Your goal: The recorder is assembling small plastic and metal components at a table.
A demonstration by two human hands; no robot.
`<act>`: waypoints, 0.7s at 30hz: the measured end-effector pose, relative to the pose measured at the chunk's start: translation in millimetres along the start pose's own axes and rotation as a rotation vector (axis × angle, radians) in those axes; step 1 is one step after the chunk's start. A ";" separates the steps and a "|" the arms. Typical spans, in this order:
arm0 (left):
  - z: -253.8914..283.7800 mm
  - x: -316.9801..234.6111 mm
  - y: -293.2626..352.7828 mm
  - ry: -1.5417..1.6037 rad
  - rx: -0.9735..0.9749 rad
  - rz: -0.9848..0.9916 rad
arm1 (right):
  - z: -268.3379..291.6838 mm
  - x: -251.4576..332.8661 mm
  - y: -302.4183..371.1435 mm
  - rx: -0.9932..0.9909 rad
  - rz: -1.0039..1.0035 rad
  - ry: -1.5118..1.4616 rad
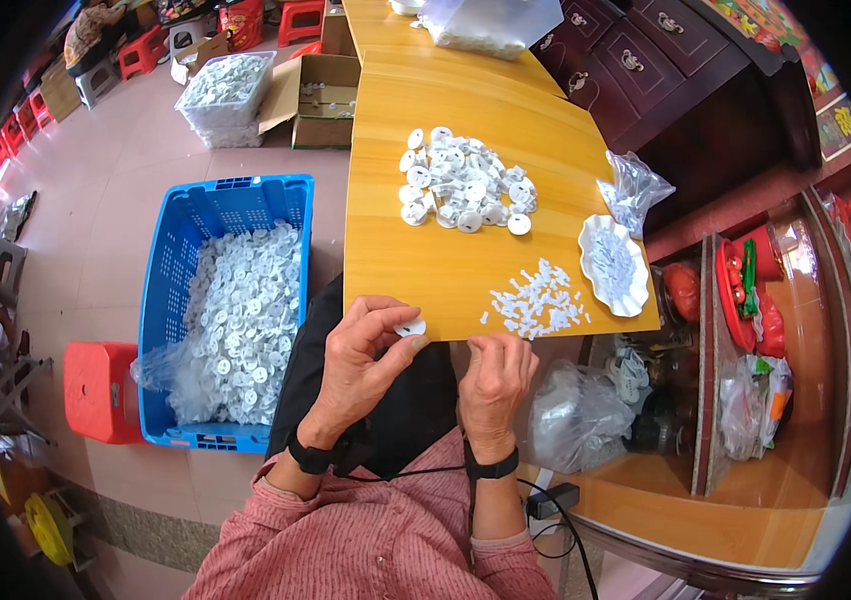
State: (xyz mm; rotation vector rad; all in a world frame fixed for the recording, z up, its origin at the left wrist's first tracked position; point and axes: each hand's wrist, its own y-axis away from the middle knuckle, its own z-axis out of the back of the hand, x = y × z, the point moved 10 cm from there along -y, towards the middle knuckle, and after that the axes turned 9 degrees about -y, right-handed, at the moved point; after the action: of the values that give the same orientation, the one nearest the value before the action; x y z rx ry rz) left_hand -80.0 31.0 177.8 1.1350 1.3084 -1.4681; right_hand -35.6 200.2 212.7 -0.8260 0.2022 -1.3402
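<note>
My left hand point(360, 352) pinches a white round plastic disc part point(412, 327) between thumb and fingers, at the near edge of the yellow wooden table point(395, 265). To its right, my right hand point(497, 375) is closed, thumb and forefinger pressed together at the same edge. Whatever lies between those fingertips is hidden. Just beyond it, small white plastic pegs point(537, 300) are scattered. A heap of white round parts point(465, 180) lies farther back. At the table's right edge, a white scalloped dish point(628, 306) holds more small pale pieces.
On the floor at left, a blue crate point(167, 265) holds many white round parts, beside a red stool point(103, 390). A clear plastic bag point(635, 190) lies past the dish. A clear tub point(227, 90) and cardboard box point(321, 130) stand beyond the crate; shelves point(703, 400) stand right.
</note>
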 end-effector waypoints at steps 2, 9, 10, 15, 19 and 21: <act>-0.8 4.4 2.4 0.072 0.006 0.018 | 0.1 -3.6 1.1 -0.024 -0.031 -0.057; -13.2 17.5 11.9 0.336 0.090 0.131 | 5.3 -19.7 3.6 -0.029 -0.417 -0.517; -16.8 18.8 13.5 0.363 0.118 0.152 | 4.6 -20.8 6.2 -0.025 -0.416 -0.520; -19.6 19.1 18.0 0.449 0.132 0.155 | -9.8 -24.5 21.8 -0.018 -0.685 -0.980; -22.4 23.9 22.2 0.545 0.151 0.226 | -7.7 -10.4 19.8 0.010 -0.732 -1.109; -22.1 25.0 23.5 0.578 0.155 0.216 | -11.6 -1.9 20.3 0.041 -0.788 -1.186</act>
State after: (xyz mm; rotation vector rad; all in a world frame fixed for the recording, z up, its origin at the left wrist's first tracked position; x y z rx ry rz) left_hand -61.1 50.1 147.2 1.8361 1.4035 -1.1337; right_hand -27.0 197.2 191.1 -1.6113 -1.1755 -1.3061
